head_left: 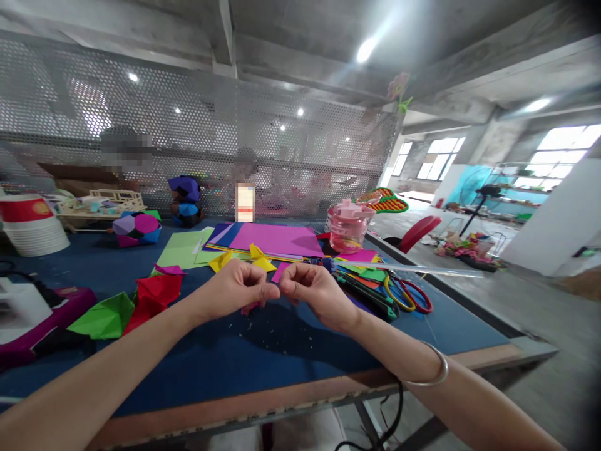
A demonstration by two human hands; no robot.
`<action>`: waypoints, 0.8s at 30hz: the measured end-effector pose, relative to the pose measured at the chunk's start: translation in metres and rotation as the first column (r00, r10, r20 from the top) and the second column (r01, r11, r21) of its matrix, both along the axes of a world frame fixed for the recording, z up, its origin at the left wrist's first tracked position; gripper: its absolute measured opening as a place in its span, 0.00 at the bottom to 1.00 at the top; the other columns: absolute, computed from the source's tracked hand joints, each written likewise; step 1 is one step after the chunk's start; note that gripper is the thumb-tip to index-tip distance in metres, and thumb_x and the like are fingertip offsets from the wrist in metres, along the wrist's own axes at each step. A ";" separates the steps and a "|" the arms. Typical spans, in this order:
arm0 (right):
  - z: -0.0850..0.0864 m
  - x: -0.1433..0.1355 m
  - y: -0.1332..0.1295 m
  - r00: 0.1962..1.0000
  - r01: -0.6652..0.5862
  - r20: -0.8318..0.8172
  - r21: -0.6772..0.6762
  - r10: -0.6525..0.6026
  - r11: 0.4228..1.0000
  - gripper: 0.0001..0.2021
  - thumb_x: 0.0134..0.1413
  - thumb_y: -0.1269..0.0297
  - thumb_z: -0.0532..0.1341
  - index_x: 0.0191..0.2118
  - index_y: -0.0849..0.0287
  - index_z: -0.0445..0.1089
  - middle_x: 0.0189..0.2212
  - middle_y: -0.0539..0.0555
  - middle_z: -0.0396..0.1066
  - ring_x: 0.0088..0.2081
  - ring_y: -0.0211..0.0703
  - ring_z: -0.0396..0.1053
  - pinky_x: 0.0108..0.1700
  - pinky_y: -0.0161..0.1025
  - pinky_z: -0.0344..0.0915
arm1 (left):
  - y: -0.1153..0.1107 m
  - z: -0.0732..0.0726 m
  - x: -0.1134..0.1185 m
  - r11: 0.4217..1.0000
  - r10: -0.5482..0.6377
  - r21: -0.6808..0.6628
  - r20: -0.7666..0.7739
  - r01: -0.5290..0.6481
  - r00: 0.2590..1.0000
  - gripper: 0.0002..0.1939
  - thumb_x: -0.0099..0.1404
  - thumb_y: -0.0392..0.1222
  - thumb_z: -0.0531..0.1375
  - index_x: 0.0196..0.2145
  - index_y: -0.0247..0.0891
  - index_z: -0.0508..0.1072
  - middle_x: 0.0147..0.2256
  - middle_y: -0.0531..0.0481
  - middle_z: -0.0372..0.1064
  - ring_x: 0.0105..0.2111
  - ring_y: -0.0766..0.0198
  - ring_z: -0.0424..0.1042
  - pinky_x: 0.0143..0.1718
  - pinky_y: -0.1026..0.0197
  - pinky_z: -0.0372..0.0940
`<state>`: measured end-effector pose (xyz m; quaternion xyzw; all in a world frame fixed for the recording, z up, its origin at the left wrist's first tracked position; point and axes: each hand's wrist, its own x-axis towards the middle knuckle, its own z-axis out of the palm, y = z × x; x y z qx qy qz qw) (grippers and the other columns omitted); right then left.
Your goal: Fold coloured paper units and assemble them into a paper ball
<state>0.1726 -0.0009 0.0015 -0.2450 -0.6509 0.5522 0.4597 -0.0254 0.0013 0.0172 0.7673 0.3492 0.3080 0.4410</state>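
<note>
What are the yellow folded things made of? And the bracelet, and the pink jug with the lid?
The yellow folded pieces look like paper or thin card, fairly matte, with flat faces and pointed folds. The bracelet seems to be smooth, silvery metal, because it gleams. The pink jug is probably plastic: its body is see-through and shiny, though glass is possible.

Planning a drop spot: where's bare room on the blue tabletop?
Biggest patch: blue tabletop between the forearms, from left hand and right hand to the near edge, small scraps aside. Smaller: between the red scissors handle and the table's right edge, on the clear rod's near side. Crowded: beyond the hands (stacked colored sheets, yellow folded paper) and around the pink jug.
</note>
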 end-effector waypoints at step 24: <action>-0.007 0.001 0.002 0.907 0.269 0.170 0.467 -0.384 0.842 0.11 0.59 0.56 0.64 0.41 0.57 0.77 0.37 0.54 0.79 0.36 0.42 0.74 0.38 0.37 0.67 | -0.002 0.002 0.006 0.982 0.150 0.087 0.189 -0.169 0.970 0.12 0.54 0.46 0.68 0.29 0.33 0.75 0.25 0.52 0.69 0.24 0.69 0.64 0.27 0.65 0.61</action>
